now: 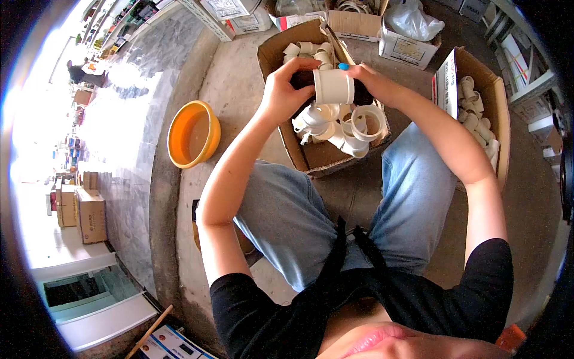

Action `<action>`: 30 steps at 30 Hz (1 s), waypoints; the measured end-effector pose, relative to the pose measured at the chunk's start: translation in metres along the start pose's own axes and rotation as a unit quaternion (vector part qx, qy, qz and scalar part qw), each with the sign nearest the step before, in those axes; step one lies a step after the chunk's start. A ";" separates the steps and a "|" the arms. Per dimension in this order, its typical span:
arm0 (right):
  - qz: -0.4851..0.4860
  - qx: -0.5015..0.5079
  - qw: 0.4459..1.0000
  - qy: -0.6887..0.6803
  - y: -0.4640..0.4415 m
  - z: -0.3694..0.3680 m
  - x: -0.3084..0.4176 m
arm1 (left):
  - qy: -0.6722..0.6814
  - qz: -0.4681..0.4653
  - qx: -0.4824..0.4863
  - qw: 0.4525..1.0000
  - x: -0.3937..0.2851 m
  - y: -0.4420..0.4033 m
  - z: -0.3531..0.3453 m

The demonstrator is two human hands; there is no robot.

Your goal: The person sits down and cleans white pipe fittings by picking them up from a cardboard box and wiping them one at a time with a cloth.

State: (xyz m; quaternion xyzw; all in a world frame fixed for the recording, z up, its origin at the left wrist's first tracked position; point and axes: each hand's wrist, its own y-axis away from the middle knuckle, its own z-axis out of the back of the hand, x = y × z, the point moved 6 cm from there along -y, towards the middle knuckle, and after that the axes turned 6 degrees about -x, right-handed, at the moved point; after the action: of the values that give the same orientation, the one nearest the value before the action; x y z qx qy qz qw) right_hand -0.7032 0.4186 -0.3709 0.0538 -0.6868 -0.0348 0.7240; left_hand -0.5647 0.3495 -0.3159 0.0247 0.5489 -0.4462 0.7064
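Note:
Between my hands, above an open cardboard box, is a short, wide white plastic pipe coupling. My left hand grips its left end, with the thumb below and a finger along the top. At the right end, my right hand has its blue-nailed thumb on the upper edge; its other fingers are mostly hidden. Dark patches beside both ends cannot be made out. Beneath the coupling, white pipe fittings lie in the box, including a wide ring-shaped one. Smaller fittings fill its far part.
An orange plastic basin stands on the floor to the left. At right, another cardboard box holds several white elbow fittings. Farther back are a box with a clear plastic bag and metal shelving. My knees flank the near box.

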 end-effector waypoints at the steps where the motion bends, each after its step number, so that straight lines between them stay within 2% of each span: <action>1: 0.003 0.020 1.000 0.024 -0.003 0.002 -0.001 | 0.028 0.030 0.029 0.999 0.006 0.000 -0.001; 2: 0.007 0.041 0.998 0.047 -0.004 0.001 -0.004 | 0.055 0.061 0.059 0.995 0.013 0.001 -0.003; 3: 0.066 0.016 0.993 0.095 -0.006 0.002 -0.001 | 0.081 0.090 0.087 0.989 0.018 0.003 -0.005; 5: 0.185 -0.032 0.964 0.188 -0.005 -0.002 0.016 | 0.122 0.154 0.057 0.979 0.024 0.005 -0.006; 6: 0.132 -0.018 0.984 0.122 0.001 0.000 0.012 | 0.134 0.196 0.038 0.971 0.031 0.008 -0.007; 7: 0.173 -0.025 0.970 0.169 0.005 -0.002 0.021 | 0.145 0.238 0.018 0.960 0.039 0.011 -0.007; 9: 0.252 -0.040 0.932 0.258 0.009 -0.008 0.033 | 0.167 0.247 -0.015 0.954 0.046 0.011 -0.005; 10: 0.207 -0.049 0.954 0.213 0.004 -0.004 0.026 | 0.159 0.242 -0.029 0.957 0.042 0.009 -0.003; 13: 0.221 -0.085 0.955 0.178 -0.002 0.004 0.025 | 0.160 0.264 -0.026 0.951 0.031 0.000 0.006; 14: 0.233 -0.101 0.956 0.144 -0.002 0.007 0.027 | 0.160 0.240 -0.017 0.957 0.033 -0.003 0.012; 15: 0.200 -0.108 0.970 0.088 -0.004 0.010 0.024 | 0.160 0.215 -0.007 0.963 0.036 -0.006 0.019; 17: 0.129 -0.121 0.984 -0.024 -0.004 0.017 0.018 | 0.260 0.264 0.022 0.929 0.044 -0.003 0.028; 19: 0.112 -0.124 0.984 -0.060 -0.007 0.021 0.011 | 0.407 0.228 0.051 0.883 0.041 -0.004 0.031; 22: 0.095 -0.123 0.982 -0.105 -0.011 0.024 0.004 | 0.389 0.115 0.087 0.910 0.027 -0.004 0.027; 25: 0.102 -0.114 0.981 -0.118 -0.010 0.025 0.008 | 0.266 0.081 0.084 0.957 0.019 -0.002 0.023; 28: 0.110 -0.102 0.984 -0.093 -0.007 0.019 0.013 | 0.069 -0.070 0.072 0.993 0.012 -0.005 0.026; 30: 0.122 -0.095 0.986 -0.069 -0.004 0.014 0.016 | 0.069 -0.004 0.019 0.997 0.024 -0.006 0.025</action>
State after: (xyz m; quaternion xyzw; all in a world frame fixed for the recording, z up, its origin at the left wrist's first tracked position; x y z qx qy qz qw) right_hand -0.7167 0.4127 -0.3544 -0.1019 -0.7298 -0.0153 0.6759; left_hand -0.5500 0.3185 -0.3228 0.0669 0.5878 -0.4567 0.6644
